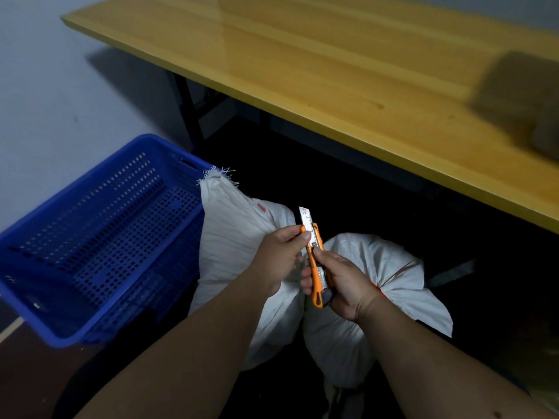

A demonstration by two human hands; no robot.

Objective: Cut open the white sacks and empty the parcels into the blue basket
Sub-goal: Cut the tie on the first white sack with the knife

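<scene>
Both hands are up over the sacks, clamped on one orange utility knife (314, 261): right hand (344, 285) wraps the handle low down, left hand (278, 258) pinches the upper body near the slider with thumb and fingers, blade out and pointing up and away. Looks like blade length being set, no cut started yet, as far as I can judge. Two white sacks on the floor right under the hands: left sack (236, 231) leans against the blue basket (90, 237), frayed top corner touching its rim; right sack (378, 282) is tied shut with red string (399, 272) at its neck. Basket is just beside the left sack and no parcels show in the part I can see. Yellow desk (332, 71) stands behind, a blurred brownish object at its right edge, can't tell what. Risks: left fingertips sit close to the exposed blade, so a slip on the slider could nick them; blade extended that far may snap or dig deep and slice parcels inside; dim light makes the string hard to hit; the leaning sack could slump and spill outside the basket once cut.
</scene>
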